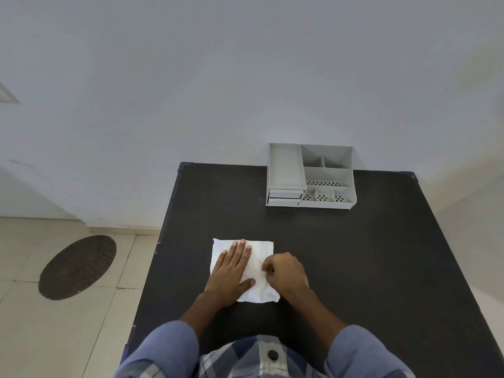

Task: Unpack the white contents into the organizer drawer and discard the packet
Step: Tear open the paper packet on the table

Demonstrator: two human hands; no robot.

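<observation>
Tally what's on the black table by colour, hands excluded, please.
White: 1, the packet, lying flat under both hands
Grey: 1, the organizer at the far edge
Total: 2

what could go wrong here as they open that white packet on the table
1. The left hand lies flat on the white packet while the right hand pinches its right side; a hard tear might scatter the contents over the black table.
2. The grey organizer sits at the far edge, well away from the packet, so pieces may drop on the way.
3. Its drawers look shut, so one needs opening first.
</observation>
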